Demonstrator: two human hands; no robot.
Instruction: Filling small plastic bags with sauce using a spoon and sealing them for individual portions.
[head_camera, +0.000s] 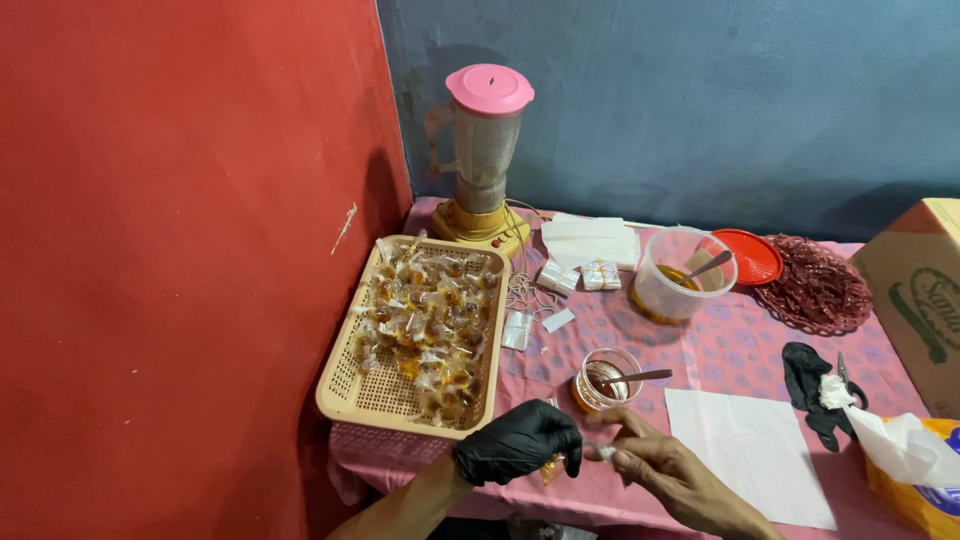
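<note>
My left hand (520, 441), in a black glove, and my bare right hand (655, 465) meet at the table's near edge. Between them they pinch a small clear plastic pouch (575, 460) with orange-brown filling; my right fingers hold its twisted top. Just beyond my hands stands a small glass jar (590, 395) with brown sauce and a spoon (640, 377) in it. To the left a beige plastic basket (340, 395) holds several tied pouches of the same filling.
A pink-lidded blender (483, 150) stands at the back. A clear tub (660, 295) with sauce and spoon, a red lid (752, 258), a dark woven plate (818, 285), white paper (745, 440), a black glove (808, 385), a cardboard box (920, 300) and rubber bands (522, 290) lie around.
</note>
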